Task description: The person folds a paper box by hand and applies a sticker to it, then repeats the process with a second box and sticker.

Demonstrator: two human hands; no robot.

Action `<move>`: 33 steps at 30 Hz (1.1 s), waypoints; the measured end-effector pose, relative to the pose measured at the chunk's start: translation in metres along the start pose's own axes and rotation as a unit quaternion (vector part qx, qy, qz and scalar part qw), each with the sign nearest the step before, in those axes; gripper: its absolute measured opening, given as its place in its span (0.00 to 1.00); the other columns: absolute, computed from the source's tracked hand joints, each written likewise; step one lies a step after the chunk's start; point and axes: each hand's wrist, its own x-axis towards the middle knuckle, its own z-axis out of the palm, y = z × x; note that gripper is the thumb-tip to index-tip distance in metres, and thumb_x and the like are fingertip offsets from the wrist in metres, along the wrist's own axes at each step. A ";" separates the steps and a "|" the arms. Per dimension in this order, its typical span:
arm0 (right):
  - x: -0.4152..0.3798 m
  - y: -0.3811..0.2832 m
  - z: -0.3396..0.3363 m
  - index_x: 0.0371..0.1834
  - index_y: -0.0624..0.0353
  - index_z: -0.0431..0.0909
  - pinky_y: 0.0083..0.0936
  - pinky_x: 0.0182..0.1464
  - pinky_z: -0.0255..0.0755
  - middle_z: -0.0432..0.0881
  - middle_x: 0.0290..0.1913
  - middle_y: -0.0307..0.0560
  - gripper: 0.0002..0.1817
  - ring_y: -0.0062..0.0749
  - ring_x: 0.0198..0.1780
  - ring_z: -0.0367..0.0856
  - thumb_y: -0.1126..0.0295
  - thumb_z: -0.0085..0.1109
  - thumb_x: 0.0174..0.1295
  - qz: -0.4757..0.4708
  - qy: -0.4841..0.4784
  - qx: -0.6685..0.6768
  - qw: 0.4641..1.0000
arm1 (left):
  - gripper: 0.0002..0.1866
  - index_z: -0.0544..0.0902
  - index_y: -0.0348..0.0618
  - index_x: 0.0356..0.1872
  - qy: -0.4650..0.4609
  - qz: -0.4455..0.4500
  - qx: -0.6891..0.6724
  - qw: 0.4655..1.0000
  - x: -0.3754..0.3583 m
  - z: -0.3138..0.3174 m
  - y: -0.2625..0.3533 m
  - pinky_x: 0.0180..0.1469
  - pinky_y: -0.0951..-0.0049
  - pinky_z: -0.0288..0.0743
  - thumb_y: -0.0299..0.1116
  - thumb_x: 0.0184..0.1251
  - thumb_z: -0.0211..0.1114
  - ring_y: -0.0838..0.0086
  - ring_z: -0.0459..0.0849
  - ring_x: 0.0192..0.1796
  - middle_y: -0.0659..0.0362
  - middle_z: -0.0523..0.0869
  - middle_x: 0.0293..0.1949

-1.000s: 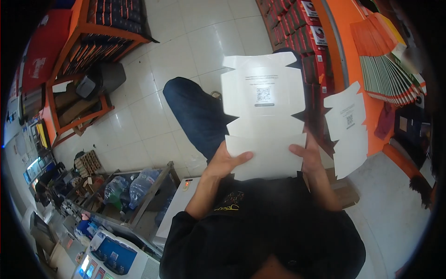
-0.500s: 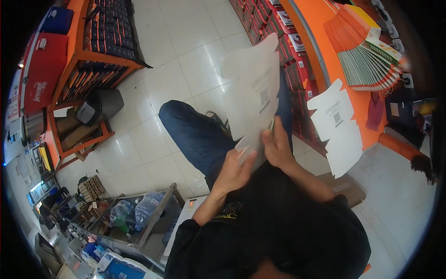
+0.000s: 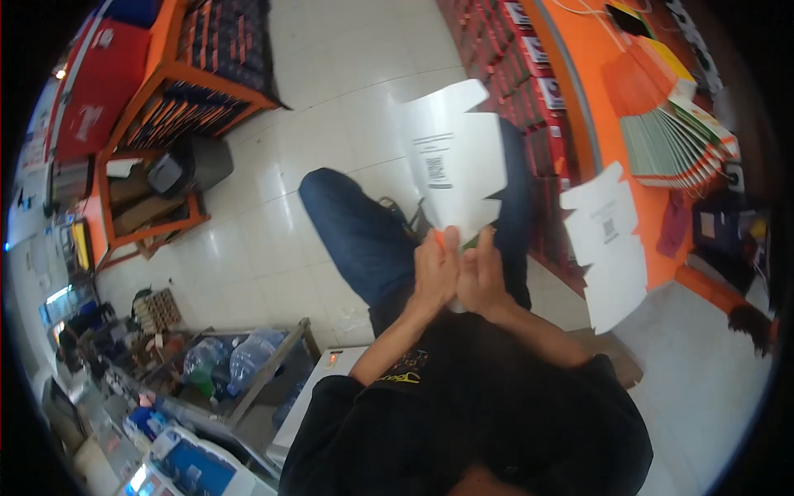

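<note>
Both hands grip the near end of a white carton blank [image 3: 459,161], a die-cut cardboard sheet with notched edges. Its printed face, with text and a QR code, is turned up towards me, and the sheet curves slightly above my knees. My left hand [image 3: 436,273] is closed on its left side, with a bit of orange showing at the fingers. Beside it, my right hand [image 3: 482,281] closes on the right side, where a bit of green shows. A second white carton blank [image 3: 608,248] lies to the right, partly on the orange counter, printed side up.
Fanned orange-and-green folded cartons [image 3: 674,145] stand on the orange counter [image 3: 591,99]. Stacked red boxes [image 3: 517,107] sit below it. At left are an orange shelf [image 3: 178,78] of dark boxes and a grey bin [image 3: 194,169]. A metal cart [image 3: 256,384] holds large plastic bottles.
My hands have come closer together at the blank's near end. The blank has turned, so its QR code now shows more squarely and further left. The whole view has shifted slightly.
</note>
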 end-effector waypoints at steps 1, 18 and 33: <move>-0.002 0.001 0.001 0.50 0.74 0.58 0.46 0.31 0.73 0.78 0.31 0.70 0.40 0.68 0.33 0.81 0.36 0.38 0.71 0.017 -0.005 0.006 1.000 | 0.29 0.75 0.26 0.39 0.003 -0.004 -0.016 1.000 0.002 0.005 0.001 0.39 0.50 0.75 0.50 0.79 0.47 0.36 0.84 0.38 0.33 0.83 0.30; 0.033 -0.017 -0.050 0.60 0.68 0.65 0.30 0.56 0.69 0.77 0.51 0.50 0.26 0.30 0.52 0.77 0.53 0.51 0.75 0.010 -0.039 0.265 0.963 | 0.14 0.84 0.33 0.46 -0.056 -0.041 -0.383 0.921 0.010 -0.064 0.033 0.42 0.74 0.80 0.34 0.68 0.69 0.74 0.86 0.38 0.56 0.88 0.39; 0.028 -0.029 -0.051 0.67 0.73 0.64 0.31 0.63 0.67 0.79 0.57 0.57 0.28 0.38 0.58 0.77 0.58 0.46 0.76 0.115 -0.092 0.088 0.985 | 0.16 0.82 0.33 0.48 -0.175 0.022 -0.067 0.982 -0.012 -0.070 0.050 0.37 0.65 0.76 0.37 0.79 0.55 0.71 0.83 0.33 0.54 0.86 0.33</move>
